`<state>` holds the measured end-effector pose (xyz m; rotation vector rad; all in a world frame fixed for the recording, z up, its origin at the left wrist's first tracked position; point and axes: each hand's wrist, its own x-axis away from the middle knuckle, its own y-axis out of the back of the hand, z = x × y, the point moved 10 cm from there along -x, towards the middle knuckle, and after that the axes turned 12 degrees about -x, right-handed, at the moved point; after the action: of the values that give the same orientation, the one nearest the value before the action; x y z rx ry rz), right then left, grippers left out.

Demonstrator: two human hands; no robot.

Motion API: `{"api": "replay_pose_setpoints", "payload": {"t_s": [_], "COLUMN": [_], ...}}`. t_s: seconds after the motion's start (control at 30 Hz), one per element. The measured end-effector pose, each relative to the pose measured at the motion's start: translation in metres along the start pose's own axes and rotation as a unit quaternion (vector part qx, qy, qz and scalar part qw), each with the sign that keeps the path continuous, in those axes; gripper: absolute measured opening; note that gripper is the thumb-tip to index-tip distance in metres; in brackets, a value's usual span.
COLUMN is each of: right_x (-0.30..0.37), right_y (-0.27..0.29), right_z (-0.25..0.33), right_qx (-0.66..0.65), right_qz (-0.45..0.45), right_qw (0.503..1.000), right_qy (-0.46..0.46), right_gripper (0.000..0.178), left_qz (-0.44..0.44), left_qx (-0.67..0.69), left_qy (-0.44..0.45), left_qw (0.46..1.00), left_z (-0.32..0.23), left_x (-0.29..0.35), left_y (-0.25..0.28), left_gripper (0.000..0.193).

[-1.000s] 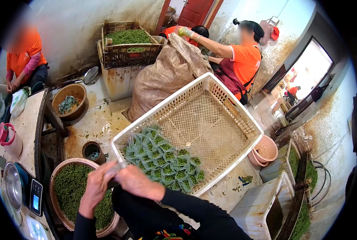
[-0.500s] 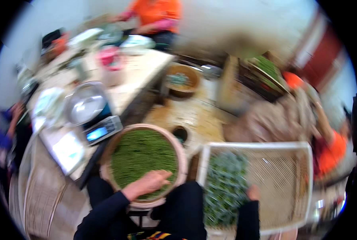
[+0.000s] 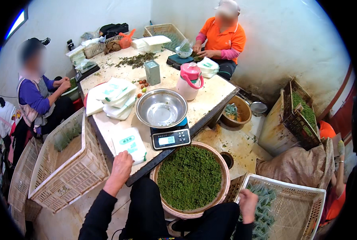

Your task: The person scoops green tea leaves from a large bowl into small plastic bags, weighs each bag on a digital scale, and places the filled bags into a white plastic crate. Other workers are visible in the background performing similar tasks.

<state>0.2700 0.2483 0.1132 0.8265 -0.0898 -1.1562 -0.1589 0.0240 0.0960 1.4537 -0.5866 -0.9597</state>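
Pink basin (image 3: 226,176): left of it, my left hand (image 3: 121,170) touches white bags (image 3: 128,141); right, my right hand (image 3: 248,205) hovers. Fingers' closure: cannot tell.

glossy metal bowl (image 3: 161,107), smooth plastic bags (image 3: 129,143)

A cream-topped, dark-edged table (image 3: 214,89) is loaded: a flat stack of white, green-printed plastic bags (image 3: 129,143) at the near edge, a black digital scale (image 3: 179,137), a loose pile of white plastic bags (image 3: 115,99), a pink lidded jug (image 3: 188,83), a grey rectangular metal tin (image 3: 152,72), small reddish round fruits (image 3: 146,85). Dark green sprigs (image 3: 137,60) are scattered farther back. A brown round basin (image 3: 236,123) is set on the pale stained floor (image 3: 242,138).
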Motion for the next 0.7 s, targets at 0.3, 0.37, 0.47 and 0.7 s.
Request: {"api": "replay_pose_setpoints", "payload": {"t_s": [0.3,0.37,0.47,0.7], "right_x": [0.006,0.017,0.022,0.012], "right_y": [-0.191,-0.205,-0.221,-0.230], "right_z": [0.042,0.032,0.040,0.067], "right_qx": [-0.279,-0.311,-0.337,-0.397], "right_qz": [0.150,0.161,0.197,0.224], "right_qw": [0.934,0.918,0.894,0.868], "right_qy": [-0.167,-0.186,-0.218,-0.197], "right_gripper": [0.017,0.011,0.011,0.012], "left_qz": [0.120,0.081,0.017,0.070], "left_qx": [0.325,0.306,0.246,0.412], "left_qy": [0.113,0.056,0.001,0.118], "left_qw": [0.931,0.947,0.969,0.901], "left_z": [0.040,0.032,0.027,0.051], "left_x": [-0.026,-0.031,-0.029,-0.030], "left_y": [-0.011,-0.005,-0.001,-0.028], "left_gripper": [0.021,0.025,0.024,0.022]}}
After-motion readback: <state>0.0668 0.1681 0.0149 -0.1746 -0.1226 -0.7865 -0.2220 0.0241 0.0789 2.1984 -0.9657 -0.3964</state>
